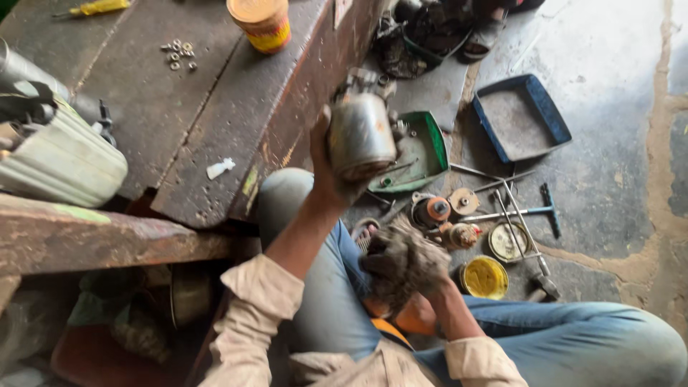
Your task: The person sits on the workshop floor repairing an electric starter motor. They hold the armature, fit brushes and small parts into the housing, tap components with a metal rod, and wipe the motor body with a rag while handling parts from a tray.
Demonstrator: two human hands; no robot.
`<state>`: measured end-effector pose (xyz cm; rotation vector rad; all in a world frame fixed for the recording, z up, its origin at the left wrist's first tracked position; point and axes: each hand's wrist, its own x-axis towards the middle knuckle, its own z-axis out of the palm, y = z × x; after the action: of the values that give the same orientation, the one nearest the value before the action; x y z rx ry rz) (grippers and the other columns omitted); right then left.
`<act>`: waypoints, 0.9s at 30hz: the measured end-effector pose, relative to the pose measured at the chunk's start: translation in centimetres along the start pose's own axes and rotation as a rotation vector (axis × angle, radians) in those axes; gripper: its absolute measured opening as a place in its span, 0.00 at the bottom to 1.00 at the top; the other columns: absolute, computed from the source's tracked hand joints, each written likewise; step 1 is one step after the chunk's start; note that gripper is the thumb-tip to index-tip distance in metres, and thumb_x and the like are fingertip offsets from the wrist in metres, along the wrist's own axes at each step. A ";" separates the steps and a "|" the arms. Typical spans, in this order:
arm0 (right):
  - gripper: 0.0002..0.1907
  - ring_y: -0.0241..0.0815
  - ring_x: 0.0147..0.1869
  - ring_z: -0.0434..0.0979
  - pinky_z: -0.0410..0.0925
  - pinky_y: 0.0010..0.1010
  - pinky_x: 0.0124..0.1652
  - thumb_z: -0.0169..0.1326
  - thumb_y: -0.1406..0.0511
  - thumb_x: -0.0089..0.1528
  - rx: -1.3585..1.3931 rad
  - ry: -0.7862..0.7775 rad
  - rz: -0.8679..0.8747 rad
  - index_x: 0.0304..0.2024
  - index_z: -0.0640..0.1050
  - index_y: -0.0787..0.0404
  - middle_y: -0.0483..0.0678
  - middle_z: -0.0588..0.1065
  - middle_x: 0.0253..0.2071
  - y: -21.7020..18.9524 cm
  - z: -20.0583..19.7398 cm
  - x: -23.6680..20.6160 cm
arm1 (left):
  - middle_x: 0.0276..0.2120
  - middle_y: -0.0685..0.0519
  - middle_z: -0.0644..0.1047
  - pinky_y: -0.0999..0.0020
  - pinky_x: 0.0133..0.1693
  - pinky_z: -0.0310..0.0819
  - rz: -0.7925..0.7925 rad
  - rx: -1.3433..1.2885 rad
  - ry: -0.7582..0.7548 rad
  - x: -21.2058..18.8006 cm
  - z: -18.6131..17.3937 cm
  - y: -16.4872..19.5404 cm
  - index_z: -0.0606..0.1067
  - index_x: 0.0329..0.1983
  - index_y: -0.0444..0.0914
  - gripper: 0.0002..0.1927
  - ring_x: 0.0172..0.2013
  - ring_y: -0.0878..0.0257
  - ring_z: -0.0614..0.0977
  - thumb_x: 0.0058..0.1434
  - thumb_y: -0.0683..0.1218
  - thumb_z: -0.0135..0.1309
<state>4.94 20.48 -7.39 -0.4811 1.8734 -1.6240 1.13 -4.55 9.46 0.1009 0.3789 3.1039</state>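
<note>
left hand (326, 168) raised, clamped on grimy cylindrical motor housing (360, 132), held beside workbench (215, 122) edge. right hand (405, 265) lower, fingers curled on what looks like a dirty rag (408, 276), above lap. hands apart.

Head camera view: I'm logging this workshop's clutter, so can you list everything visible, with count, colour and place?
Cylindrical motor part: one, grey metal, raised in the left hand.
Rag: one, dirty grey, bunched in the right hand.
Tin can: one, orange-yellow, top of the workbench.
Nuts and washers: a small cluster, metal, on the bench.
Screwdriver: one, yellow handle, bench's far edge.
Workbench: one, rusty brown, left.
Green tray: one, on the floor behind the part.
Blue tray: one, floor, right.
Yellow lid: one, floor near the knee.
T-handle wrench: one, metal, floor.
Left hand: gripping the motor part.
Right hand: wrapped in the rag.
</note>
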 end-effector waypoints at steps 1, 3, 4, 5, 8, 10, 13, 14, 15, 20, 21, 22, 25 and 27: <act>0.21 0.47 0.51 0.78 0.72 0.36 0.51 0.59 0.64 0.62 -0.025 -0.001 -0.036 0.54 0.75 0.69 0.54 0.78 0.49 -0.6 0.0 0.1 | 0.52 0.40 0.78 0.52 0.54 0.78 0.004 -0.036 0.011 -0.4 -0.4 0.3 0.68 0.64 0.32 0.43 0.52 0.48 0.82 0.60 0.69 0.55; 0.21 0.46 0.52 0.78 0.72 0.36 0.51 0.58 0.64 0.62 -0.099 -0.015 -0.126 0.55 0.75 0.69 0.53 0.78 0.49 -1.7 0.2 0.1 | 0.52 0.39 0.77 0.52 0.57 0.78 -0.027 -0.285 -0.022 -1.0 -1.3 0.5 0.68 0.66 0.31 0.43 0.52 0.47 0.81 0.63 0.68 0.55; 0.21 0.46 0.52 0.78 0.72 0.36 0.52 0.58 0.64 0.62 -0.118 -0.020 -0.142 0.55 0.75 0.69 0.53 0.78 0.50 -2.2 0.2 -0.1 | 0.52 0.39 0.77 0.53 0.58 0.78 -0.039 -0.406 -0.042 -1.1 -1.9 0.7 0.67 0.67 0.30 0.43 0.52 0.47 0.81 0.64 0.68 0.55; 0.21 0.46 0.52 0.78 0.72 0.36 0.52 0.58 0.64 0.62 -0.110 -0.010 -0.142 0.55 0.75 0.69 0.53 0.78 0.50 -2.7 0.1 -0.4 | 0.53 0.39 0.76 0.52 0.58 0.78 -0.020 -0.416 -0.039 -1.1 -2.4 1.0 0.67 0.67 0.31 0.42 0.53 0.47 0.81 0.64 0.68 0.56; 0.21 0.46 0.53 0.78 0.72 0.36 0.53 0.57 0.64 0.63 -0.114 0.096 -0.145 0.56 0.75 0.69 0.53 0.77 0.51 -3.2 -0.3 -0.8 | 0.54 0.39 0.74 0.51 0.60 0.77 -0.006 -0.486 -0.081 -0.8 -3.7 1.7 0.65 0.67 0.32 0.43 0.54 0.47 0.79 0.64 0.68 0.58; 0.20 0.46 0.54 0.78 0.72 0.35 0.54 0.56 0.65 0.63 -0.161 0.187 -0.150 0.56 0.75 0.69 0.52 0.77 0.51 -3.0 -0.4 -0.5 | 0.55 0.39 0.72 0.51 0.62 0.76 -0.049 -0.589 -0.150 -0.8 -4.2 1.9 0.63 0.67 0.31 0.44 0.55 0.46 0.78 0.63 0.67 0.58; 0.20 0.45 0.55 0.78 0.72 0.35 0.55 0.55 0.65 0.64 -0.312 0.274 -0.183 0.57 0.75 0.69 0.52 0.77 0.52 -2.7 -0.4 0.6 | 0.56 0.39 0.70 0.49 0.63 0.75 -0.067 -0.643 -0.238 -1.0 -4.4 1.9 0.61 0.68 0.30 0.45 0.56 0.46 0.77 0.64 0.67 0.59; 0.20 0.45 0.55 0.78 0.72 0.35 0.55 0.55 0.65 0.64 -0.373 0.295 -0.207 0.57 0.75 0.69 0.52 0.77 0.53 -2.7 -0.4 1.0 | 0.56 0.39 0.70 0.49 0.62 0.75 -0.065 -0.630 -0.253 -1.0 -4.4 1.9 0.61 0.69 0.31 0.45 0.56 0.46 0.77 0.64 0.67 0.58; 0.20 0.45 0.55 0.78 0.72 0.35 0.55 0.55 0.65 0.64 -0.422 0.317 -0.230 0.57 0.75 0.69 0.52 0.77 0.53 -2.8 -0.6 1.3 | 0.56 0.39 0.70 0.49 0.62 0.76 -0.056 -0.612 -0.271 -0.9 -4.4 1.8 0.61 0.69 0.31 0.45 0.56 0.47 0.77 0.64 0.67 0.58; 0.20 0.44 0.57 0.78 0.72 0.35 0.57 0.53 0.66 0.65 -0.334 0.412 -0.282 0.58 0.75 0.69 0.51 0.77 0.54 -3.5 -0.7 0.7 | 0.57 0.38 0.70 0.50 0.63 0.76 -0.043 -0.608 -0.224 -0.7 -4.4 1.7 0.60 0.69 0.30 0.46 0.56 0.46 0.77 0.65 0.69 0.58; 0.20 0.45 0.56 0.78 0.71 0.36 0.56 0.56 0.65 0.65 -0.220 0.452 -0.314 0.57 0.75 0.71 0.52 0.77 0.53 -3.2 -0.5 0.6 | 0.57 0.38 0.70 0.50 0.62 0.76 -0.033 -0.584 -0.236 -0.7 -4.4 1.7 0.60 0.70 0.30 0.47 0.56 0.46 0.77 0.65 0.69 0.57; 0.22 0.43 0.57 0.77 0.71 0.35 0.57 0.55 0.66 0.63 -0.004 0.497 -0.330 0.59 0.72 0.67 0.49 0.76 0.54 -2.9 -0.2 0.6 | 0.57 0.37 0.70 0.50 0.62 0.76 -0.019 -0.560 -0.237 -0.7 -4.4 1.7 0.60 0.71 0.30 0.47 0.56 0.45 0.77 0.66 0.69 0.57; 0.24 0.40 0.56 0.77 0.73 0.34 0.55 0.54 0.66 0.60 0.494 0.522 -0.308 0.59 0.70 0.62 0.48 0.75 0.53 -1.7 0.9 0.1 | 0.56 0.37 0.70 0.49 0.62 0.77 -0.024 -0.594 -0.214 -1.0 -4.8 1.5 0.61 0.71 0.30 0.47 0.56 0.45 0.78 0.66 0.69 0.56; 0.20 0.47 0.49 0.81 0.75 0.38 0.49 0.54 0.64 0.61 0.636 0.398 -0.283 0.53 0.78 0.70 0.55 0.80 0.48 -1.4 1.5 0.0 | 0.56 0.37 0.72 0.50 0.61 0.77 -0.043 -0.579 -0.177 -1.1 -5.4 1.2 0.62 0.69 0.29 0.46 0.56 0.46 0.78 0.64 0.68 0.57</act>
<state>5.80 19.07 -6.10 -0.1516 1.4512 -2.5217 1.86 -7.03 4.50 0.3447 -0.5105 2.9849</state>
